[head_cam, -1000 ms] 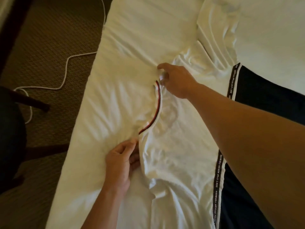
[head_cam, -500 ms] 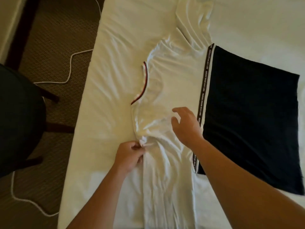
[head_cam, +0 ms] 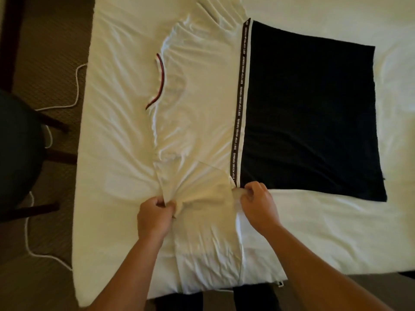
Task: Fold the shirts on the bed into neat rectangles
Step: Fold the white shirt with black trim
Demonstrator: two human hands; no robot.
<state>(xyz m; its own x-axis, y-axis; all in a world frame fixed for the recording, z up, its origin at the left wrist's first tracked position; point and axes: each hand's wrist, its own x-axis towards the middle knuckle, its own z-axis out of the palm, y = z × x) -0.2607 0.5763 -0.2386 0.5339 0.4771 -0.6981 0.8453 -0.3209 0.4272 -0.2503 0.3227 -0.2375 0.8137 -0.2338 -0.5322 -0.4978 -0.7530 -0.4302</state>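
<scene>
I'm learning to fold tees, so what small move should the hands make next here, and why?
Probably lift the near sleeve and fold it inward over the white body. The left hand and right hand each pinch a side of that sleeve on the shirt, which lies spread sideways on the bed, still wrinkled and unfolded.

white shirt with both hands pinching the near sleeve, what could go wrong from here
1. The white shirt is still heavily wrinkled around the collar; folding now would likely lock in creases and give an uneven rectangle.
2. The left hand and right hand each have a grip on bunched fabric, so the sleeve may fold over lumpy.
3. The sleeve end hangs at the bed edge; a pull could drag the shirt off line.
</scene>
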